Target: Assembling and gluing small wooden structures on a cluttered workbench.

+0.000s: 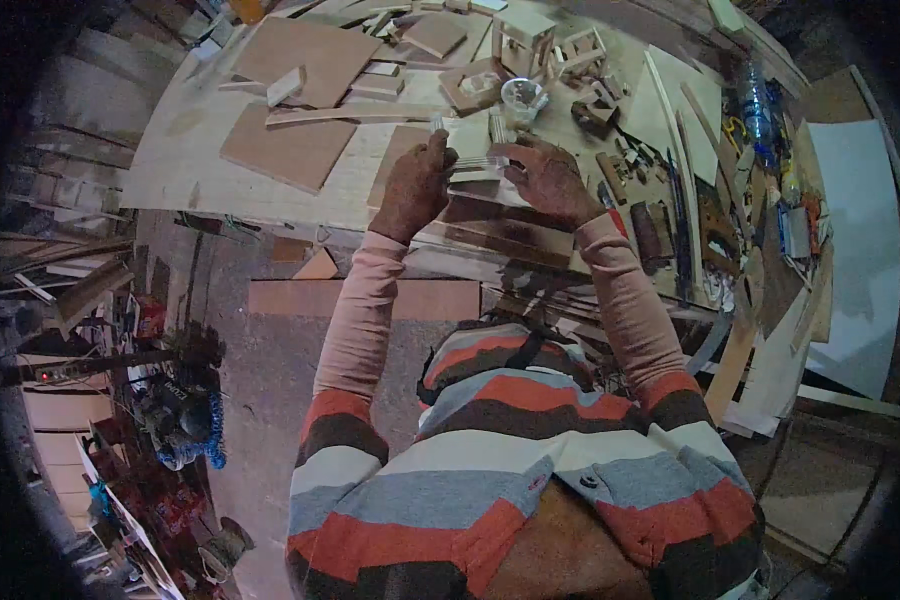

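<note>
Both my hands hold a small box-like piece of pale wood (468, 136) near the front edge of the workbench (185, 150). My left hand (415, 188) is closed on its left side, thumb and fingers at the upright edge. On the opposite side my right hand (553, 182) has its fingers bent round the wood. Layered pale edges show between the hands; the underside is hidden. Just beyond stands a clear plastic cup (523, 96). Behind that cup are a small wooden frame (522, 42) and another open wooden frame (578, 55).
Brown flat boards (290, 147) and a long wooden strip (360, 114) lie on the bench's left half. Small tools and offcuts (625, 175) crowd the right, near a plastic bottle (757, 110). A brown plank (365, 298) is below the front edge; a dark machine (178, 412) stands at left.
</note>
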A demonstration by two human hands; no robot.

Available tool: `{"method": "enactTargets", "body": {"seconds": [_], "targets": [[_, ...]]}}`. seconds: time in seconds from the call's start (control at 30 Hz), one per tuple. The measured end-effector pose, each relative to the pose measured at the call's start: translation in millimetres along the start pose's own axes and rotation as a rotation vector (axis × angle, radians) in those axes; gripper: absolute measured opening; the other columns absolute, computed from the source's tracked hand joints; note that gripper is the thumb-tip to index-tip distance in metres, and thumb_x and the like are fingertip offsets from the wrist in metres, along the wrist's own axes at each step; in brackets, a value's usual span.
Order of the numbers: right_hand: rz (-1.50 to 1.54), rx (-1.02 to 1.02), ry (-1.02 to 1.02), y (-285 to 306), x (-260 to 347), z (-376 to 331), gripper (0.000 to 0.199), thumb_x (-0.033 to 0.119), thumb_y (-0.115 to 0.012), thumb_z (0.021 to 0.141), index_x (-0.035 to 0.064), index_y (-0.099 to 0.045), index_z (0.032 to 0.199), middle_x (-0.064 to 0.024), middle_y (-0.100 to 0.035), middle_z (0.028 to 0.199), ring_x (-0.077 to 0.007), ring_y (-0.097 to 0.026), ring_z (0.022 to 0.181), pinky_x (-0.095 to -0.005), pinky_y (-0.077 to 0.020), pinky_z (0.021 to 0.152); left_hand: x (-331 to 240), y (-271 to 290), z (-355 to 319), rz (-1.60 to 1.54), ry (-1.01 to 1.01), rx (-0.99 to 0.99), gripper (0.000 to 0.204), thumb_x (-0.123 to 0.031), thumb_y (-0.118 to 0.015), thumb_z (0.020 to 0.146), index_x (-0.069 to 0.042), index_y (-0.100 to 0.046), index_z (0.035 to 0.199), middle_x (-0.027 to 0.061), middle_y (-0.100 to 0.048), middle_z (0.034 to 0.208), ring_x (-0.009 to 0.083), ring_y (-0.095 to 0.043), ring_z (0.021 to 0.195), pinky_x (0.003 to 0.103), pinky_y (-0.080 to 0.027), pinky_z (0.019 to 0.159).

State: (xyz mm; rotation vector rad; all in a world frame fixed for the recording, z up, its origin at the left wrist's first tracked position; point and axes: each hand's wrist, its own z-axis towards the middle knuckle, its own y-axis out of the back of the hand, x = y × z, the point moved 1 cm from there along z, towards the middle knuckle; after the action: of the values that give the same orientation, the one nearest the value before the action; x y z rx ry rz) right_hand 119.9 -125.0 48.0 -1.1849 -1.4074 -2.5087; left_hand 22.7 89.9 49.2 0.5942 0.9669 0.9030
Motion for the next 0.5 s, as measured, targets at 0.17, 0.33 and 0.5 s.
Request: {"method": "enactTargets", "body": {"seconds": [0.17, 0.33, 0.5], "targets": [[-0.322, -0.006, 0.014, 1.2, 3.9, -1.8, 0.032, 0.023, -0.061, 0.087, 0.0227, -0.063, 0.119, -0.0115, -0.067, 0.100, -0.0324, -0.066, 0.094, -0.0433, -0.0540, 0.076, -1.0, 0.3, 1.7, 0.005, 0.021, 0.030, 0.037, -0.004, -0.061, 0.085, 0.001, -0.048, 0.120, 0.0212, -0.064, 0.085, 0.0413, -0.063, 0.083, 0.051, -0.049, 0.069], [-0.335, -0.025, 0.026, 1.7, 9.3, -2.0, 0.034, 0.020, -0.062, 0.086, 0.0232, -0.063, 0.119, -0.0137, -0.068, 0.100, -0.0336, -0.066, 0.094, -0.0458, -0.0536, 0.079, -2.6, 1.8, 1.2, 0.013, 0.080, 0.067, 0.039, -0.001, -0.061, 0.086, 0.001, -0.048, 0.122, 0.0217, -0.066, 0.089, 0.0408, -0.064, 0.087, 0.049, -0.050, 0.073], [-0.252, -0.021, 0.004, 2.0, 10.1, -0.9, 0.033, 0.020, -0.064, 0.087, 0.0199, -0.064, 0.120, -0.0140, -0.069, 0.103, -0.0353, -0.067, 0.094, -0.0463, -0.0530, 0.081, -1.9, 0.4, 2.1, 0.001, 0.051, 0.048, 0.030, -0.005, -0.062, 0.085, 0.001, -0.048, 0.111, 0.0230, -0.063, 0.082, 0.0428, -0.062, 0.079, 0.053, -0.049, 0.068]]}}
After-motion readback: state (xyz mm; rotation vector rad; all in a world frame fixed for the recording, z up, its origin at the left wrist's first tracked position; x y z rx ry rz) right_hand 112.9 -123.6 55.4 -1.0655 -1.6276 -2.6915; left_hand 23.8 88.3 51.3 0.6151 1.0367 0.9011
